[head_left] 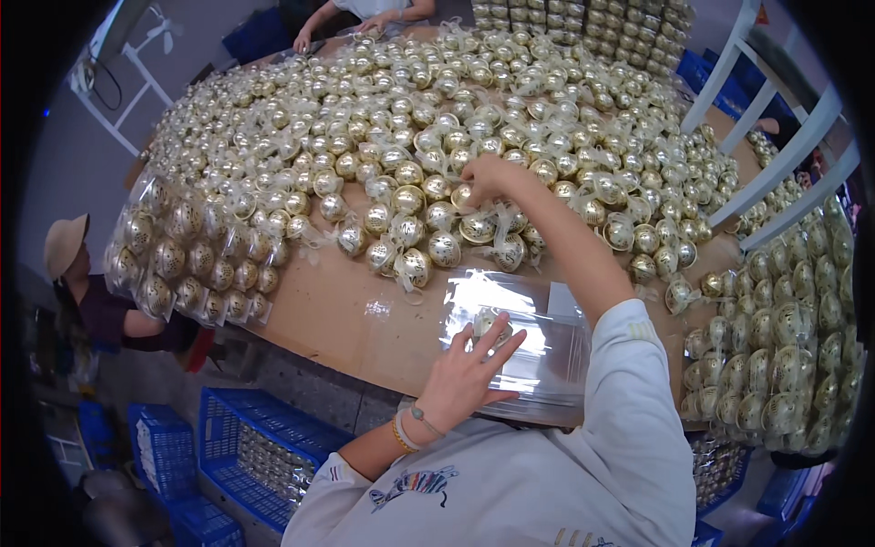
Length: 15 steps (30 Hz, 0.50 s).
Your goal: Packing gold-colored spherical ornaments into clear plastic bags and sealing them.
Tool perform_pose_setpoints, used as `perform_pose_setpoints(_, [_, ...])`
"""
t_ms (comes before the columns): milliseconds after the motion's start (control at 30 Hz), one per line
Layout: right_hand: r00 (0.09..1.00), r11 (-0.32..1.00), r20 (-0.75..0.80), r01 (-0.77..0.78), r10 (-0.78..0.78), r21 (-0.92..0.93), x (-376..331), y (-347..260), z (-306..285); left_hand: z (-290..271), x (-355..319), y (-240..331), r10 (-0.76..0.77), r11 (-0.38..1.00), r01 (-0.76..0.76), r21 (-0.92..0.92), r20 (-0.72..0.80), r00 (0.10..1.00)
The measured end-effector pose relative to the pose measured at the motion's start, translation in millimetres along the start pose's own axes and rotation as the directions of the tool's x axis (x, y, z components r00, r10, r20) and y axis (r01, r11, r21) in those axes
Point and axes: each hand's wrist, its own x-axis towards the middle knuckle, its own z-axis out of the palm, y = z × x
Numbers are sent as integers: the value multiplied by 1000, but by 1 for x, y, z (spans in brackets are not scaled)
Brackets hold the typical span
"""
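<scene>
Gold ball ornaments [408, 200] with dark markings and pale ribbons are heaped over the cardboard-covered table. My right hand [489, 179] reaches into the near part of the heap. Its fingers are bent down around a gold ball ornament [462, 196], with others touching all about. Close to the table's front edge lies a stack of clear, shiny plastic trays or boxes [547, 356]. My left hand [465, 372] rests over it, fingers curved around one pale gold ornament [493, 330] that is partly hidden beneath them.
Packed clear trays of gold balls [187, 260] stand at the left; another stack [775, 356] stands at the right. Blue crates [264, 410] sit on the floor. A white metal frame [775, 173] rises at the right. Another person's hands [365, 23] work at the far edge.
</scene>
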Motion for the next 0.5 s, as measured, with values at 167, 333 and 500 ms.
perform_pose_setpoints(167, [947,932,-204,178,-250,-316,-28,-7,23,-4,-3,1,-3,1000,3,22,5,1000])
perform_pose_setpoints(333, [805,557,-592,503,-24,661,-153,49,33,-2,-1,-3,68,998,-68,20,-15,998])
perform_pose_setpoints(500, [710,613,-617,330,340,718,-291,85,107,-7,0,-12,69,992,-70,-108,-15,998])
